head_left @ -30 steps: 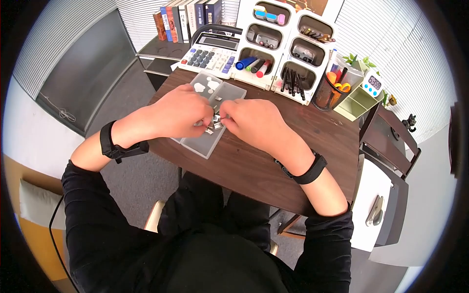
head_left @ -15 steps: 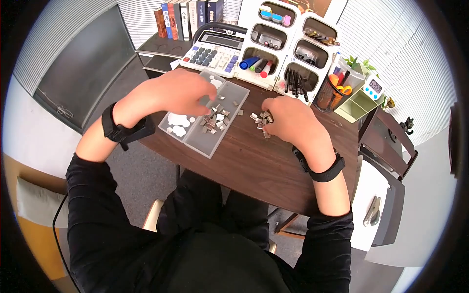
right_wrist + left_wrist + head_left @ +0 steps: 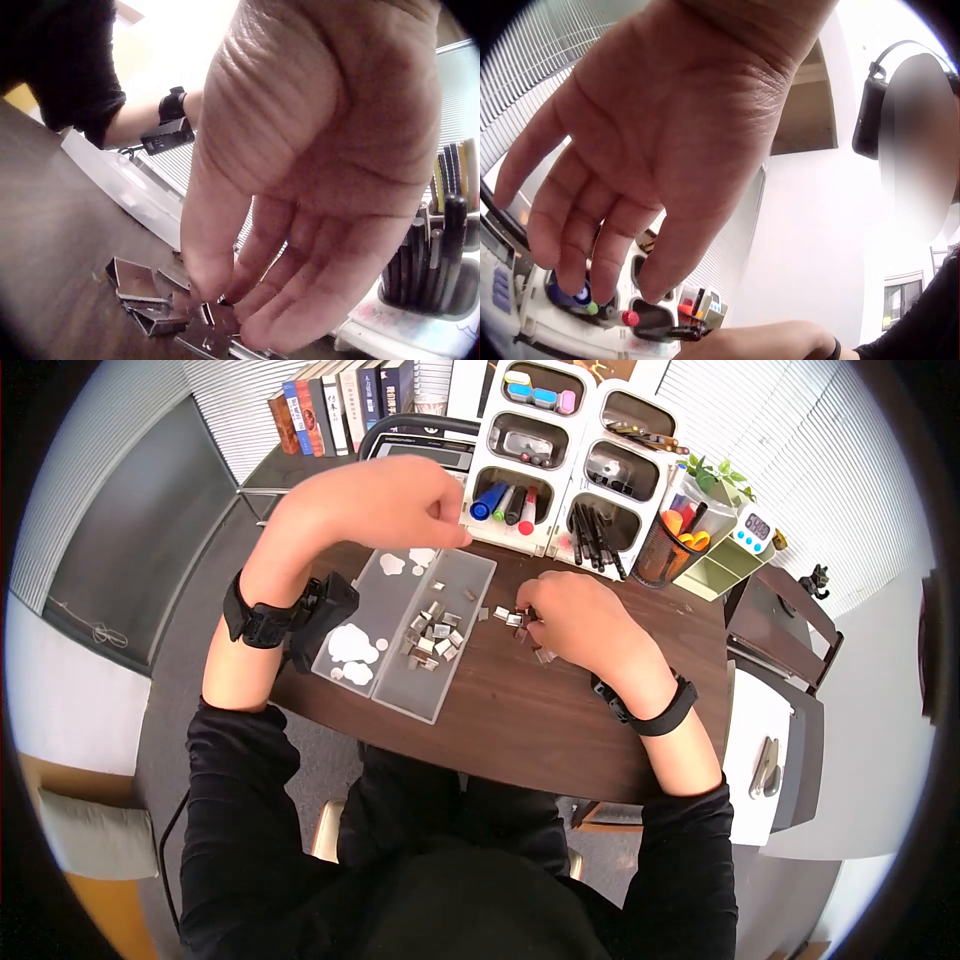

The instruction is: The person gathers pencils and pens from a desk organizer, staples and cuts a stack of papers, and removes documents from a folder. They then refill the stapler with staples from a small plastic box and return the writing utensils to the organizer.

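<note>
My left hand (image 3: 380, 500) is raised over the far end of an open plastic case, fingers loosely bent and holding nothing. The case's clear tray (image 3: 410, 698) holds a heap of small bent metal clips (image 3: 437, 632). Its lid (image 3: 393, 610), with white cloud-shaped patches, lies folded out to the left. To the right of the tray, my right hand (image 3: 585, 615) reaches down into a loose pile of the same clips (image 3: 135, 279) on the table. Its thumb and fingertips pinch a clip (image 3: 223, 318); the fingers partly hide the pile.
White organizer drawers (image 3: 470, 528) with markers and black pens stand at the back. A calculator (image 3: 415, 450) sits behind my left hand. A mesh pen cup (image 3: 655, 560) and a green shelf with a timer (image 3: 754, 532) are at the back right. Books (image 3: 345, 410) stand at the far left.
My hands were together over the tray. The right moved right to the loose clips and its fingers drew together there; the left rose away from the tray toward the organizer.
</note>
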`<action>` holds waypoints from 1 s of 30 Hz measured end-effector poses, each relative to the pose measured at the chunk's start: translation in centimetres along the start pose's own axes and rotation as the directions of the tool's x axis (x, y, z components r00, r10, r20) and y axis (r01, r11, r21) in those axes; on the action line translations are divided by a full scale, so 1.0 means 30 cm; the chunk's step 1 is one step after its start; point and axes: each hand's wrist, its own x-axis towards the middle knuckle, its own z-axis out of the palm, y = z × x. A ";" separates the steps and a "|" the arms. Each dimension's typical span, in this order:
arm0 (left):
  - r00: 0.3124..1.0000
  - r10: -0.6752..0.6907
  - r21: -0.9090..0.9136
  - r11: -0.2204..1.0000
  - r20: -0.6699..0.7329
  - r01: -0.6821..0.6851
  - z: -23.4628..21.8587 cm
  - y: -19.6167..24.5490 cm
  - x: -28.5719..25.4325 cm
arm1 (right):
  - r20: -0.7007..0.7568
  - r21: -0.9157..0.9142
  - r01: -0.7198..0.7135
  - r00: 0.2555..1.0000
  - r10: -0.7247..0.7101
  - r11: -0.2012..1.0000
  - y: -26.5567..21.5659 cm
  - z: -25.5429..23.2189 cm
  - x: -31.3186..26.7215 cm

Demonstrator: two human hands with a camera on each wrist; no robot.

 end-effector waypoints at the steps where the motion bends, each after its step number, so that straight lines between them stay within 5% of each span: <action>1: 1.000 0.002 -0.023 1.000 -0.026 -0.003 -0.018 0.009 -0.004 | 0.003 0.000 -0.009 1.000 0.009 1.000 0.002 0.007 0.002; 4: 0.982 0.099 -0.075 0.991 -0.163 -0.113 -0.038 -0.014 0.000 | -0.035 0.034 0.015 0.999 -0.014 0.999 0.009 0.025 0.009; 13: 0.977 0.092 -0.037 0.994 -0.194 -0.101 -0.020 -0.075 0.034 | -0.045 0.001 -0.014 0.999 0.014 1.000 -0.056 -0.003 0.007; 18: 0.965 0.135 -0.022 0.989 -0.226 -0.144 -0.005 -0.067 0.030 | -0.111 -0.035 0.103 0.988 -0.106 0.994 -0.051 0.036 0.018; 30: 0.962 0.181 0.026 0.984 -0.204 -0.179 0.045 -0.065 0.065 | -0.155 -0.059 0.042 0.987 -0.050 0.997 -0.062 0.033 0.019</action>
